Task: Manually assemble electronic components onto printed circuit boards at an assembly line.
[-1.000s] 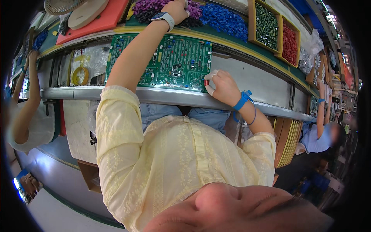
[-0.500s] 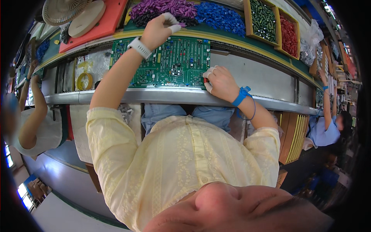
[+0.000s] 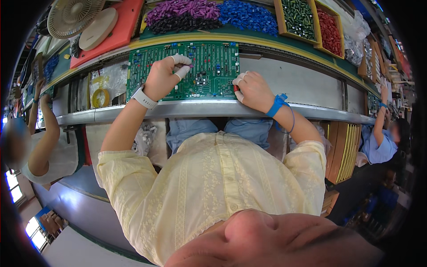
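Long curved workbench (image 3: pixel 302 84) running across the room, a metal rail (image 3: pixel 200 109) edging its front. Bins (image 3: pixel 311 18) of small parts sitting along the back – purple, blue, green, red. A fan (image 3: pixel 71 15) and a red tray (image 3: pixel 120 26) lying at the far left. Wooden slats (image 3: pixel 344 151) standing under the bench at right. Grey floor (image 3: pixel 84 209) showing below – daylight coming through windows (image 3: pixel 13 189) at the lower left.
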The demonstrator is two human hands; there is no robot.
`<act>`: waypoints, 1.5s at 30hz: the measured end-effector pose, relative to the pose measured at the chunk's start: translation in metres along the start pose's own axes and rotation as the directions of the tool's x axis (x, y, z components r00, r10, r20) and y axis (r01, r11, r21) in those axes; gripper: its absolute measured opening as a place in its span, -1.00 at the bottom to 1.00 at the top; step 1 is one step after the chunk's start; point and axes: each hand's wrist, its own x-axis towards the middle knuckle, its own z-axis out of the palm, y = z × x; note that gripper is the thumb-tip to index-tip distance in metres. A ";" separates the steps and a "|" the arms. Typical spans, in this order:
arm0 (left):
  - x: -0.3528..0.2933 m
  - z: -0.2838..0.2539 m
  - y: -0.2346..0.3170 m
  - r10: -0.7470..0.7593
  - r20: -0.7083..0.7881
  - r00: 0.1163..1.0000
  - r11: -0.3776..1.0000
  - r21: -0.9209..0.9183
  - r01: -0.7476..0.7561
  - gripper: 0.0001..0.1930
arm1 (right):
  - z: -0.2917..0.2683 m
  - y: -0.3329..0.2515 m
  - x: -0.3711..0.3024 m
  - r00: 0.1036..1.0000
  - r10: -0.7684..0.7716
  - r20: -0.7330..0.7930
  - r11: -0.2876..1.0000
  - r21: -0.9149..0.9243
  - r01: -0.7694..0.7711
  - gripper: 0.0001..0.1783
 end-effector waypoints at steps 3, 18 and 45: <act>-0.007 0.000 -0.003 0.075 -0.006 0.997 0.989 0.125 -0.074 -0.78 | 0.000 -0.004 0.001 0.999 0.038 0.004 0.999 -0.032 -0.038 -0.80; -0.027 0.011 -0.026 0.133 0.137 0.982 0.925 0.338 -0.172 -0.84 | 0.006 -0.011 0.012 0.997 -0.031 0.073 0.958 -0.283 0.051 -0.91; -0.028 0.021 -0.039 0.345 0.291 0.892 0.795 0.415 -0.443 -0.88 | 0.006 -0.011 0.006 0.995 -0.085 0.047 0.957 -0.273 0.095 -0.97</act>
